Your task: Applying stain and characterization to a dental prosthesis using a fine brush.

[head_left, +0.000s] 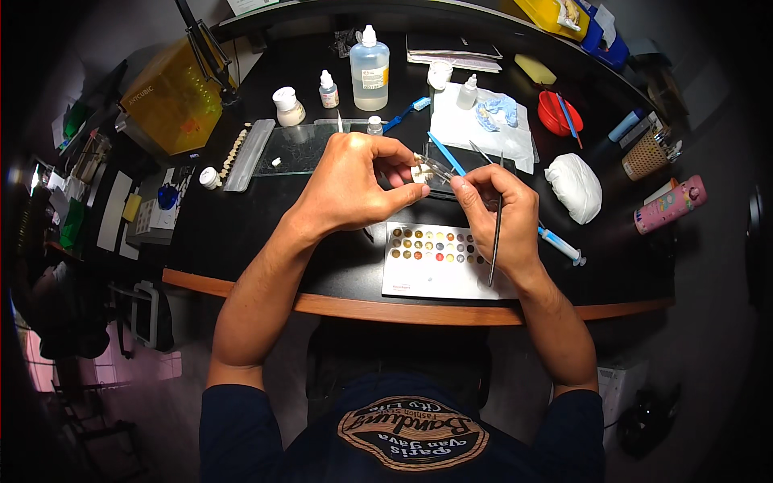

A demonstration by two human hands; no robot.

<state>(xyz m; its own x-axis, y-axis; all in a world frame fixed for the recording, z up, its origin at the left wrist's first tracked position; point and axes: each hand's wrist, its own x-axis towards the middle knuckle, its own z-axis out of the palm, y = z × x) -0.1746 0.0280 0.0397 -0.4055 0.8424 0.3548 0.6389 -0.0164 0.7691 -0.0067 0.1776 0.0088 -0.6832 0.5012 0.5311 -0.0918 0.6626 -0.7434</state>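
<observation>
My left hand (346, 181) is closed, with thumb and fingers pinching a small white tooth-like dental piece (420, 173). Against that piece lies a curved, shiny metal tool (437, 167), possibly a small caliper; its exact kind is hard to make out. The fingertips of my right hand (503, 213) grip the tool's near end. A thin dark-handled tool, like a fine brush (494, 253), also sits in my right hand, roughly upright. Below both hands rests a white palette (427, 278) with rows of coloured wells, partly covered by my right hand.
A glass slab (290, 157) and a tooth shade strip (235, 153) lie left. Behind stand a large dropper bottle (369, 72) and small jars (288, 106). Rightward are a white tissue (515, 145), a red bowl (557, 113), a white bundle (574, 187) and a syringe (561, 245).
</observation>
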